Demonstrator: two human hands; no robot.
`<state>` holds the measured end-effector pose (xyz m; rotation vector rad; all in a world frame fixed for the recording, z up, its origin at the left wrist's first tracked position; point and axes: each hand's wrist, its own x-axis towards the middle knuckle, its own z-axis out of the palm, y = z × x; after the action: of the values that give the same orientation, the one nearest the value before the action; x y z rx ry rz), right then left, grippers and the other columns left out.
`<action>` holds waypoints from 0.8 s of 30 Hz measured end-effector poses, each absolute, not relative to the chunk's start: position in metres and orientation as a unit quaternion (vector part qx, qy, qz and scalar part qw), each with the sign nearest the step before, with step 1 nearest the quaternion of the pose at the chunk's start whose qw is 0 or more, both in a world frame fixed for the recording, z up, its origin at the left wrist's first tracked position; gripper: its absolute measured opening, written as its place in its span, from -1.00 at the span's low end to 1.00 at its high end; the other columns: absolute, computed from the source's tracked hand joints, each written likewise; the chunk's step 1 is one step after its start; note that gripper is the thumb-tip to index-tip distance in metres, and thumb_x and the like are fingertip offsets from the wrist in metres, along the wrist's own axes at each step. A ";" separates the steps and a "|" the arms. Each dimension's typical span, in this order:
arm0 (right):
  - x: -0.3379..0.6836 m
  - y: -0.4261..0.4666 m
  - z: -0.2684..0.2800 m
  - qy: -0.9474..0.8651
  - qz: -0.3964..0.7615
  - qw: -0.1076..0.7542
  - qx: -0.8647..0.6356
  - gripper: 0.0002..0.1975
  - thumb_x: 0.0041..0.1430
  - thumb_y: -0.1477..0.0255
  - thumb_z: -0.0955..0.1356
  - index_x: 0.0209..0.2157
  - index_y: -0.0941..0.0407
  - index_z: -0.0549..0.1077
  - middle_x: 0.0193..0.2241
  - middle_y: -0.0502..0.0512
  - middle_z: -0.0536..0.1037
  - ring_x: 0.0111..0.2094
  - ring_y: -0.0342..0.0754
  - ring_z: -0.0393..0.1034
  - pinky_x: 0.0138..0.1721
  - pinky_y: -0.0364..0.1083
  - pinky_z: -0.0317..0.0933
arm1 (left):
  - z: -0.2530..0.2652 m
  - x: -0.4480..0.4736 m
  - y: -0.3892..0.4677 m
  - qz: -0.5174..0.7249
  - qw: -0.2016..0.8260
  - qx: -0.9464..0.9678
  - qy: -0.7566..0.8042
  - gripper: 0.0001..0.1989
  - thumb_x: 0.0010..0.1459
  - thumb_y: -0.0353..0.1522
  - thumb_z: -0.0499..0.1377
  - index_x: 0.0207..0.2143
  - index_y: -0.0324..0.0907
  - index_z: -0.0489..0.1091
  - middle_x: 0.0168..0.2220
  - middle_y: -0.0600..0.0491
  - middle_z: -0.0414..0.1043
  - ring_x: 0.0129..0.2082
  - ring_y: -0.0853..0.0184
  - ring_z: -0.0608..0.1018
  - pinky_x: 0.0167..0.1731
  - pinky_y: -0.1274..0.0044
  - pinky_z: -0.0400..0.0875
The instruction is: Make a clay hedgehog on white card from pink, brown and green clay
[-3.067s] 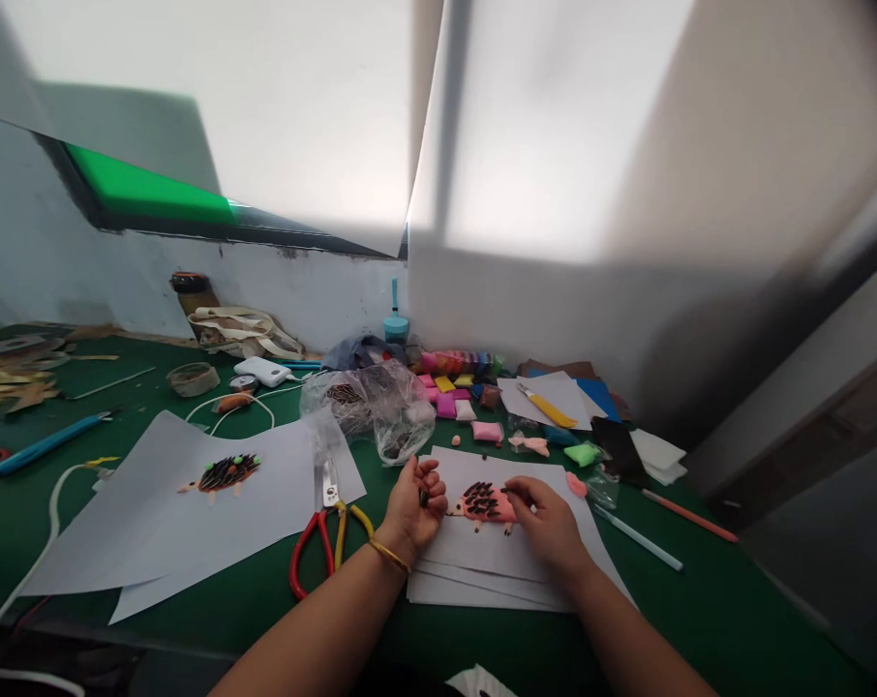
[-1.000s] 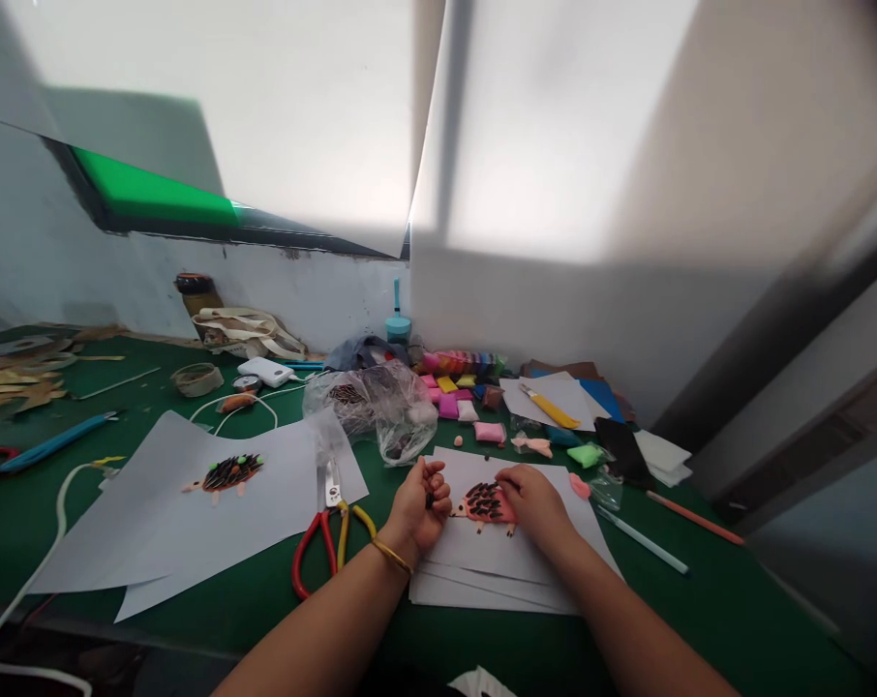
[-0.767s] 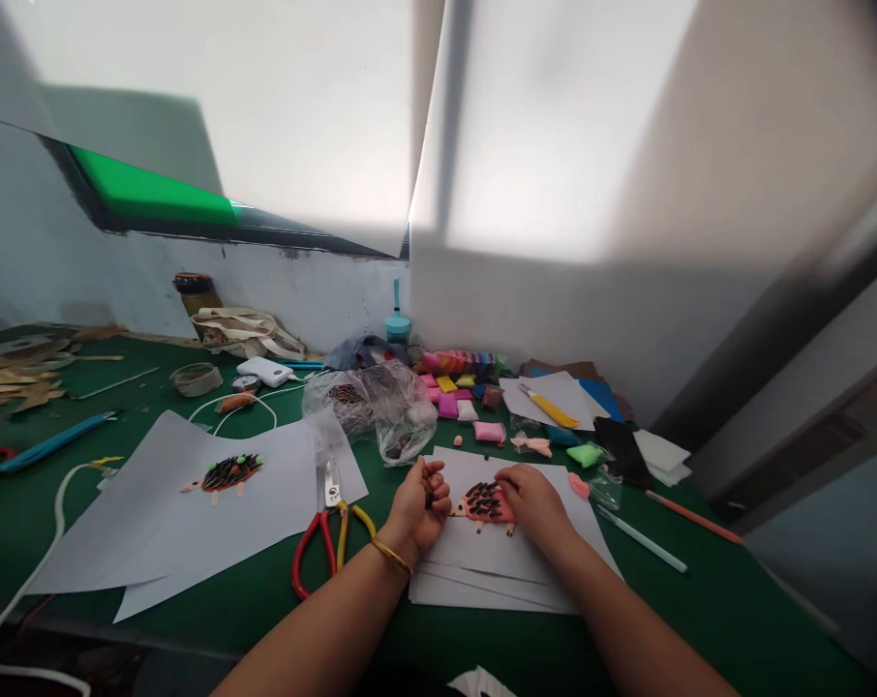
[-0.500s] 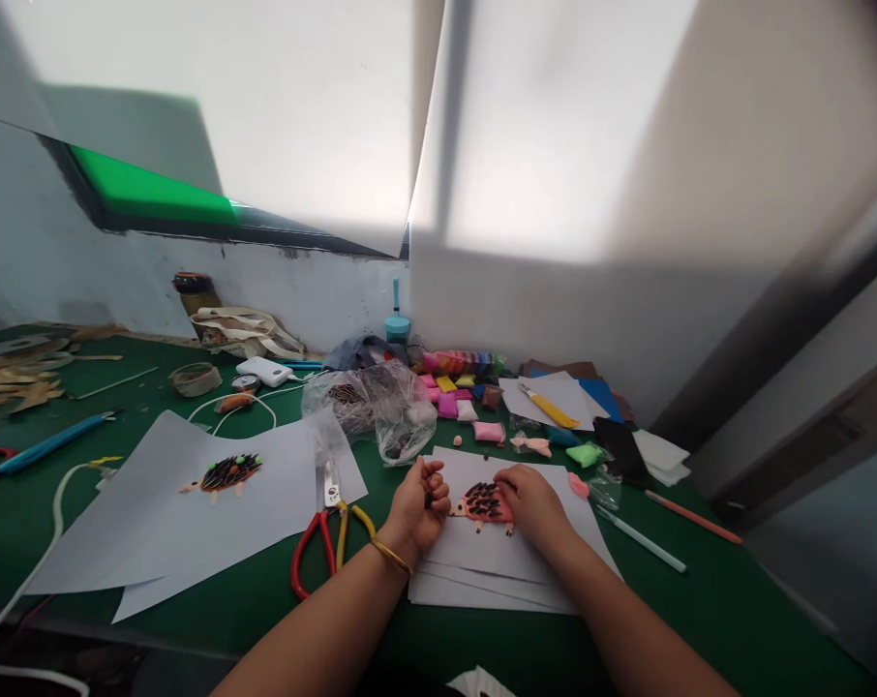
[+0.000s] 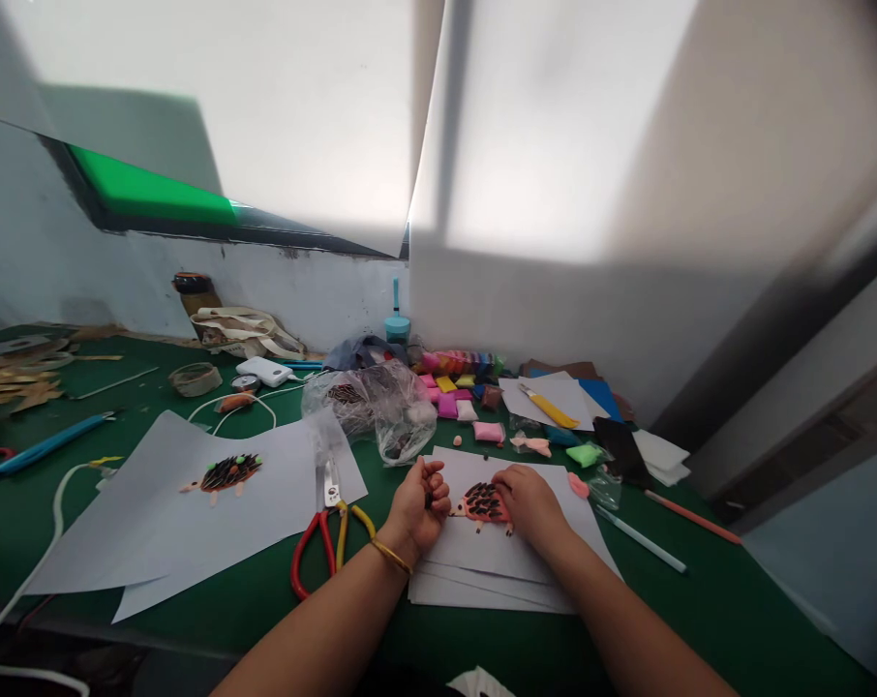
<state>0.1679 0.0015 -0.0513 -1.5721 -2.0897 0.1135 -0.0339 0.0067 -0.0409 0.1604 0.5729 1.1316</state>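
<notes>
A broad green tabletop surface [image 5: 758,620] carries two overlapping white paper sheets [image 5: 155,523] at the left, bearing a flat orange-brown hedgehog figure with dark spines [image 5: 229,473], and a stack of white rectangular paper [image 5: 497,581] between the forearms. Behind the stack, to its left, lies a crumpled clear plastic bag [image 5: 402,416]. The left hand [image 5: 418,503] rests palm turned inward at the stack's left edge, its grip curled around small dark pieces [image 5: 429,500]. The right hand [image 5: 529,499] bends over the stack, fingertips together on the back of a flat pink hedgehog figure with a pale snout [image 5: 488,503]; I cannot tell whether this grip pinches anything. A metal tool with red and yellow handles [image 5: 332,495] lies left of the left wrist, which wears a thin gold-coloured bangle [image 5: 390,556]. A smooth pink lump [image 5: 578,485] sits at the stack's right edge. Slim dark spines cover much of the pink figure's back
</notes>
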 end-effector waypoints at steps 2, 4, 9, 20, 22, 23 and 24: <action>0.168 0.001 -0.052 -0.772 0.039 0.259 -0.579 -0.78 0.13 0.50 0.24 -0.35 0.06 0.53 -0.38 0.09 0.53 -0.26 -0.02 0.37 -0.19 -0.08 0.18 | -0.040 -0.034 0.006 0.529 0.801 0.074 0.270 -0.75 0.22 -0.20 0.02 -0.35 -0.23 0.25 -0.63 0.23 -0.05 -0.71 0.56 0.10 -0.77 0.74 -0.06; 0.168 0.001 -0.053 -0.774 0.038 0.256 -0.578 -0.78 0.13 0.50 0.24 -0.35 0.06 0.53 -0.38 0.08 0.53 -0.26 -0.03 0.37 -0.18 -0.08 0.18 | -0.040 -0.034 0.006 0.529 0.801 0.076 0.270 -0.74 0.22 -0.20 0.02 -0.35 -0.24 0.26 -0.63 0.23 -0.05 -0.71 0.56 0.10 -0.77 0.74 -0.06; 0.171 0.000 -0.055 -0.771 0.041 0.262 -0.579 -0.78 0.14 0.49 0.25 -0.28 0.06 0.52 -0.32 0.09 0.52 -0.23 -0.01 0.35 -0.16 -0.07 0.17 | -0.040 -0.034 0.006 0.528 0.800 0.075 0.274 -0.74 0.22 -0.20 0.02 -0.35 -0.24 0.26 -0.62 0.22 -0.03 -0.71 0.57 0.10 -0.77 0.74 -0.05; 0.169 0.004 -0.055 -0.759 0.072 0.247 -0.598 -0.77 0.14 0.46 0.25 -0.32 0.07 0.55 -0.33 0.09 0.50 -0.22 -0.03 0.34 -0.15 -0.09 0.16 | -0.043 -0.034 0.007 0.531 0.800 0.082 0.267 -0.72 0.22 -0.19 0.02 -0.35 -0.25 0.26 -0.63 0.23 -0.03 -0.71 0.57 0.11 -0.77 0.74 -0.05; 0.168 0.005 -0.055 -0.759 0.073 0.243 -0.599 -0.77 0.14 0.47 0.25 -0.31 0.06 0.56 -0.33 0.09 0.50 -0.22 -0.03 0.34 -0.14 -0.10 0.15 | -0.043 -0.034 0.007 0.532 0.800 0.084 0.266 -0.72 0.22 -0.19 0.02 -0.35 -0.25 0.27 -0.63 0.23 -0.03 -0.71 0.57 0.10 -0.77 0.74 -0.05; 0.168 0.005 -0.056 -0.760 0.072 0.244 -0.597 -0.77 0.14 0.47 0.25 -0.31 0.06 0.56 -0.32 0.09 0.50 -0.22 -0.03 0.34 -0.14 -0.10 0.15 | -0.043 -0.034 0.007 0.532 0.800 0.084 0.266 -0.72 0.22 -0.19 0.02 -0.35 -0.26 0.27 -0.63 0.23 -0.03 -0.71 0.57 0.10 -0.77 0.74 -0.05; 0.168 0.005 -0.056 -0.761 0.071 0.247 -0.595 -0.76 0.14 0.48 0.25 -0.31 0.05 0.56 -0.32 0.09 0.50 -0.22 -0.03 0.34 -0.13 -0.10 0.16 | -0.043 -0.034 0.007 0.531 0.800 0.083 0.267 -0.72 0.22 -0.19 0.02 -0.35 -0.26 0.27 -0.63 0.23 -0.03 -0.71 0.58 0.10 -0.77 0.74 -0.05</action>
<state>0.1679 0.0054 -0.0563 -1.6241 -2.0765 0.1946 -0.0336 0.0066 -0.0429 0.1786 0.5718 1.1389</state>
